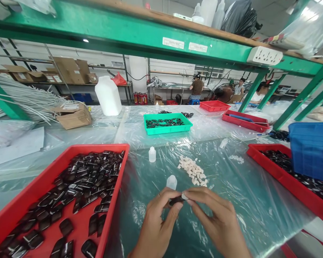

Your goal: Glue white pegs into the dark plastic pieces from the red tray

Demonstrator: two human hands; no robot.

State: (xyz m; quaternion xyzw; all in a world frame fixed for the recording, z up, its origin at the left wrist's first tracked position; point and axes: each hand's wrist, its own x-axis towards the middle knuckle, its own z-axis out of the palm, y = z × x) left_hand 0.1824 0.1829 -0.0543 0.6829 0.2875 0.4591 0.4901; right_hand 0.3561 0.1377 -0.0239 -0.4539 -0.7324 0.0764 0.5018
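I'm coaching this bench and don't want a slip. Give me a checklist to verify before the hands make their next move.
1. Black part held by the left hand: ok, between thumb and fingers.
2. Right hand at the pale piece: ok, fingertips meet it at the part's end.
3. Pale piece fully seated: cannot tell, fingers cover the contact.
4. Loose pale pieces nearby: ok, piled just beyond the hands.
5. Near small bottle standing upright: cannot tell, partly hidden by the left hand.
6. Right-hand red tray uncovered: not ok, the blue bin blocks part of it.
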